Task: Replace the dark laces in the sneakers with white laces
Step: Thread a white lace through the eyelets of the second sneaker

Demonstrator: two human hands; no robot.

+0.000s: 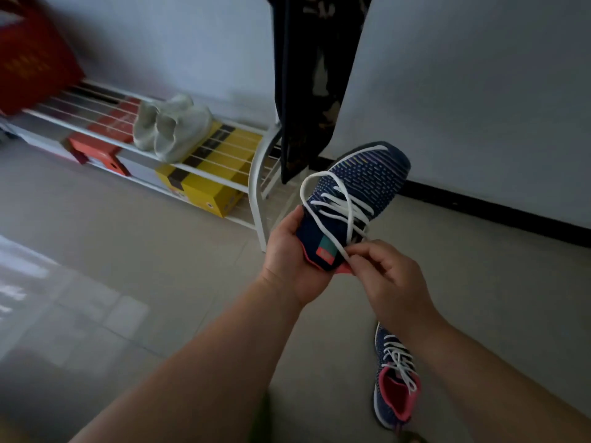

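Gripping sneaker (358,183) heel: left hand (287,257); right hand (387,276) pinching white lace (347,215)

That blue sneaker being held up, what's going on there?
A person is lacing it. The left hand holds the blue sneaker up by its heel end, toe pointing away, while the right hand pinches the white lace near the tongue. White lace already crosses the eyelets, with a loose loop hanging off one side. A second matching sneaker lies on the floor below, also strung with white lace. No dark laces are in view.
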